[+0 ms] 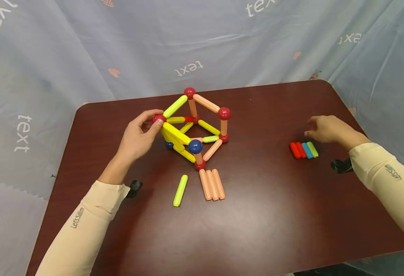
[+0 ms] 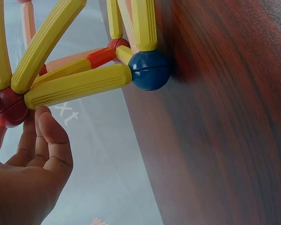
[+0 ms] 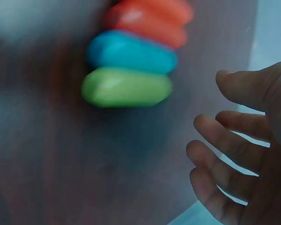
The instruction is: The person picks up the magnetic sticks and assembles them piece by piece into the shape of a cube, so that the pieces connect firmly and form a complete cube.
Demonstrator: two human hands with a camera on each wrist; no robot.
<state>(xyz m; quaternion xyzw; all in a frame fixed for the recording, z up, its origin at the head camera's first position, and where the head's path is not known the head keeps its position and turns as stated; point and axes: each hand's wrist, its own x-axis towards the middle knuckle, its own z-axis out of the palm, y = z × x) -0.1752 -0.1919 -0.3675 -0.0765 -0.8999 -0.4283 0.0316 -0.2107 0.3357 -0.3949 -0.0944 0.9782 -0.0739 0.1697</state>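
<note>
A frame of building sticks joined by balls stands at the middle of the table, seen in the head view. My left hand (image 1: 135, 137) pinches a red ball (image 1: 158, 118) at the frame's upper left corner. From this ball run a long yellow stick (image 1: 176, 133) to a blue ball (image 1: 195, 147) and a yellow-green stick (image 1: 175, 106) to another red ball (image 1: 189, 92). In the left wrist view, a yellow stick (image 2: 79, 87) leads down to a lower blue ball (image 2: 151, 70). My right hand (image 1: 327, 129) holds nothing, its fingers loosely bent, just beyond a row of short sticks (image 1: 303, 150).
That row has two red sticks, a blue stick (image 3: 131, 52) and a green stick (image 3: 126, 87), side by side. In front of the frame lie three peach sticks (image 1: 212, 184) and one yellow-green stick (image 1: 180, 190). A grey-blue curtain (image 1: 215, 46) hangs behind the dark table (image 1: 257, 222).
</note>
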